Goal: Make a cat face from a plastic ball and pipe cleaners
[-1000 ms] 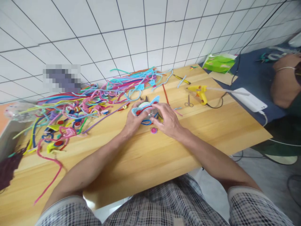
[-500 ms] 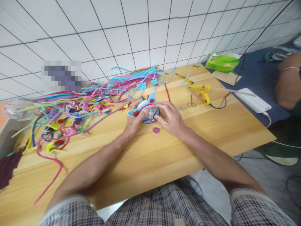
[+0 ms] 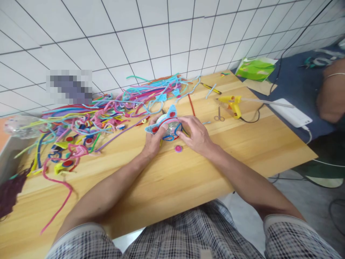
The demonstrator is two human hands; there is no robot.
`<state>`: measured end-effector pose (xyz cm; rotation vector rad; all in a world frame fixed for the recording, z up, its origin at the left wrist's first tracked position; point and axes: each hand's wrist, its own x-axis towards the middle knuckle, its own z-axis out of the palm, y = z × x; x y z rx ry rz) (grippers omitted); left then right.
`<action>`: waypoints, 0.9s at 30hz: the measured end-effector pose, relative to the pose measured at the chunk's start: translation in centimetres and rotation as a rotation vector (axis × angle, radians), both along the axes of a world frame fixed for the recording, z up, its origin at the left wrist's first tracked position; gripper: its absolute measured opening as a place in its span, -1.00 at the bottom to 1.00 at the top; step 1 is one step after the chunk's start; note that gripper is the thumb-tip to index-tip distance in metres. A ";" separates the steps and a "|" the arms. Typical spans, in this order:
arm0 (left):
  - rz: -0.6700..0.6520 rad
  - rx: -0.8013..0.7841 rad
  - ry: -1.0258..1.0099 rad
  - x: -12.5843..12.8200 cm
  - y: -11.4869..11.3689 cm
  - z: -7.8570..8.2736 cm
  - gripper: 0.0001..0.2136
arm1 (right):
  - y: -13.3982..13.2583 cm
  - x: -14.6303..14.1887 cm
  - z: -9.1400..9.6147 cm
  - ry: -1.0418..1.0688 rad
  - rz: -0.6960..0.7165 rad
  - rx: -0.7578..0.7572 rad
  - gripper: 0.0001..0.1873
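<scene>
Between my hands is a rounded, clear craft figure (image 3: 172,128) with blue pipe-cleaner ears, red spots in the ears, a pink band and blue glasses-like loops. My left hand (image 3: 155,138) is closed on its left side, thumb across the front. On the opposite side, my right hand (image 3: 196,135) grips it with thumb and fingers near the right blue loop. The undersides of both hands are hidden. A pink-purple button-like disc (image 3: 178,148) lies on the wooden table (image 3: 172,190) just in front of the figure.
Heaped pipe cleaners (image 3: 113,108) spread along the wall at the left and back. A yellow glue gun (image 3: 233,104), small scissors (image 3: 219,115) and a yellow cutter (image 3: 211,88) lie to the right. A white power bank-like box (image 3: 292,113) and another person's arm (image 3: 332,93) are farther right.
The view has shifted very slightly. Both hands keep their hold on the figure, with hardly any visible movement.
</scene>
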<state>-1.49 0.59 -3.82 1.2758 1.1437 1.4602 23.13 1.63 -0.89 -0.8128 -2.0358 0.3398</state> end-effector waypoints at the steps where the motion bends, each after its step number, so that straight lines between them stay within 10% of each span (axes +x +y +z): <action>1: -0.006 0.000 0.002 0.0 0.0 0.1 -0.18 | 0.1 0.0 0.0 0.004 0.004 0.011 -0.44; 27: 0.063 0.009 -0.079 0.7 0.3 0.3 -0.36 | 1.1 -0.1 -0.6 -0.038 0.017 -0.056 -0.47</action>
